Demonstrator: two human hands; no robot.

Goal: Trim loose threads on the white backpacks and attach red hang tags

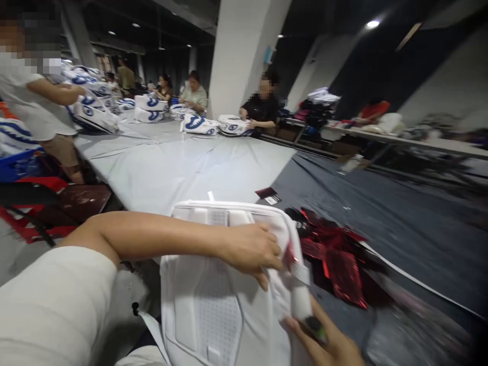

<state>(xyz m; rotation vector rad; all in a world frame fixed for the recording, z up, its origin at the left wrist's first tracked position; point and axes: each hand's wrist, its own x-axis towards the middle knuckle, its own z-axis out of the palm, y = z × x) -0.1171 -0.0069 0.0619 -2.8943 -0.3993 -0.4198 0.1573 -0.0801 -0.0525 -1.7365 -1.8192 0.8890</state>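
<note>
A white backpack [255, 300] stands in front of me, its padded mesh back panel [219, 325] turned my way. My left hand [253, 251] reaches across it from the left, its fingers curled in near the right edge. By those fingertips is a small red shiny patch [290, 255]; whether they pinch it is unclear. Low on the right side, my right hand [328, 338] is closed around the backpack's edge, beside a white strap [301, 274]. Close to its fingers sits a small dark round-ended object [314, 326], too blurred to name.
Red foil pieces [345, 269] and clear plastic [412, 330] lie on dark cloth at right. A pale table [183, 162] stretches ahead, with white-and-blue bags [198, 124] at its far end. Co-workers sit or stand around it. A red-framed chair [76, 201] is at left.
</note>
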